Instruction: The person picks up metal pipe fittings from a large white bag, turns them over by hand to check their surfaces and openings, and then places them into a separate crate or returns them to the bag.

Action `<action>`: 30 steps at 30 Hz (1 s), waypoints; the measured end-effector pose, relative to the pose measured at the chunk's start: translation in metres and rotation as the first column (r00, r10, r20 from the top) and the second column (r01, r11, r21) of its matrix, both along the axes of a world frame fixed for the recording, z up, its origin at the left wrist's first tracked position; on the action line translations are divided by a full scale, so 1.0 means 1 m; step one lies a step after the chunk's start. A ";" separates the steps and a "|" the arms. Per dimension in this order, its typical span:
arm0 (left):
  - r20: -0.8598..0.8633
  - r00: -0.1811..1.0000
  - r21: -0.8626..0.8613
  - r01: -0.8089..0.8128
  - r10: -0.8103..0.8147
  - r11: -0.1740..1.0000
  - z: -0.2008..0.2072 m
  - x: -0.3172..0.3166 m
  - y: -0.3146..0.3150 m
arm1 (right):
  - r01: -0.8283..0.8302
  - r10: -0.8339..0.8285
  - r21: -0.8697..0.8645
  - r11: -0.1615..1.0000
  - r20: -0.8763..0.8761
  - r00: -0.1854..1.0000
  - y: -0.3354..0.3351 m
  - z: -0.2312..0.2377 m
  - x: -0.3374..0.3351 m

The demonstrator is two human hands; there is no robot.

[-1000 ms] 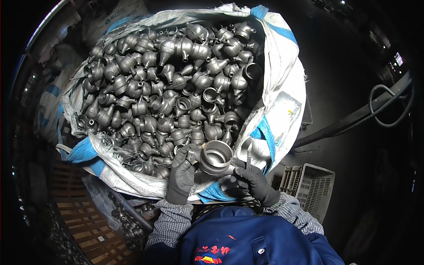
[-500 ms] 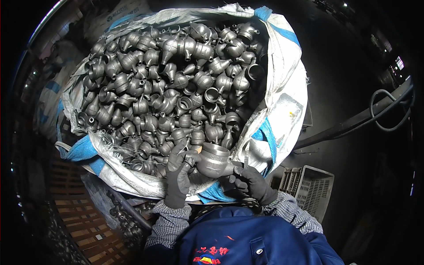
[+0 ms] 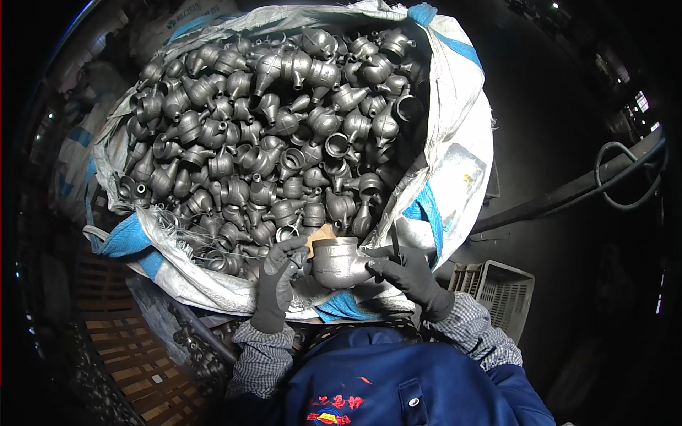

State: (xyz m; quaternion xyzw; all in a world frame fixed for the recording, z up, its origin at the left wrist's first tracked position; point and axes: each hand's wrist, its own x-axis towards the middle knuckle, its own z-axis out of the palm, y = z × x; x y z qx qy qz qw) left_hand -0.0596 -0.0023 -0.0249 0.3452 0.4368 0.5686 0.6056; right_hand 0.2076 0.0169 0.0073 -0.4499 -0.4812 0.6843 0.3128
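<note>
A dark grey metal pipe fitting (image 3: 335,263), with a wide round mouth facing up and a narrower neck at its right, is held over the near edge of the sack. My right hand (image 3: 412,280), in a dark glove, is closed round that neck. A thin dark strip (image 3: 396,240) stands up by its fingers; its kind is unclear. Just left of the fitting, my gloved left hand (image 3: 275,280) has its fingers bent toward the thumb. Whatever it pinches, if anything, cannot be made out. A tan flat scrap (image 3: 320,238) shows behind the fitting.
A large white woven sack (image 3: 460,135) with blue straps holds a heap of similar fittings (image 3: 284,128). At the right stand a grey plastic crate (image 3: 508,298) and a slanting metal bar (image 3: 547,202) with a looped cable. A brown slatted surface (image 3: 135,348) lies lower left.
The fitting has turned so its mouth tilts less toward me and its side shows more. My left hand has drawn back left, off the fitting. My right hand keeps hold of its neck.
</note>
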 end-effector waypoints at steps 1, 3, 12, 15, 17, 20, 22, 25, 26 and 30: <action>-0.027 1.000 0.049 0.000 0.002 0.999 0.008 0.000 0.001 | -0.107 0.103 0.052 0.993 0.071 0.992 0.007 0.009 0.001; -0.082 0.979 0.017 0.187 -0.186 0.982 0.026 -0.001 0.007 | -0.174 0.142 0.265 0.948 0.136 0.980 0.013 0.011 0.001; 0.207 0.883 -0.311 0.467 -0.421 0.828 0.013 0.027 -0.005 | -0.227 0.164 0.304 0.925 0.219 0.962 0.040 0.019 0.003; 0.307 0.931 -0.266 0.285 -0.200 0.921 0.013 0.033 -0.012 | -0.157 -0.050 0.542 0.826 0.348 0.936 0.026 0.028 0.004; 0.333 0.933 -0.184 0.206 -0.136 0.961 0.031 0.040 -0.016 | -0.210 0.065 0.505 0.837 0.289 0.955 0.012 0.031 0.009; 0.364 0.927 -0.141 0.146 -0.086 0.979 0.013 0.028 -0.023 | -0.209 0.105 0.348 0.914 0.295 0.950 -0.012 0.043 0.005; 0.326 0.944 -0.080 0.087 -0.056 0.993 0.015 0.026 -0.027 | -0.178 0.040 0.445 0.878 0.302 0.953 -0.018 0.040 -0.001; 0.281 0.956 -0.094 -0.065 0.089 0.993 0.031 0.036 -0.028 | -0.207 0.022 0.508 0.836 0.345 0.938 -0.022 0.041 -0.008; 0.286 0.944 -0.115 -0.140 0.167 0.984 0.039 0.042 -0.030 | -0.223 0.019 0.536 0.814 0.360 0.933 -0.023 0.041 -0.009; 0.287 0.939 -0.137 -0.154 0.188 0.979 0.033 0.043 -0.032 | -0.279 -0.011 0.561 0.779 0.458 0.889 -0.026 0.044 -0.015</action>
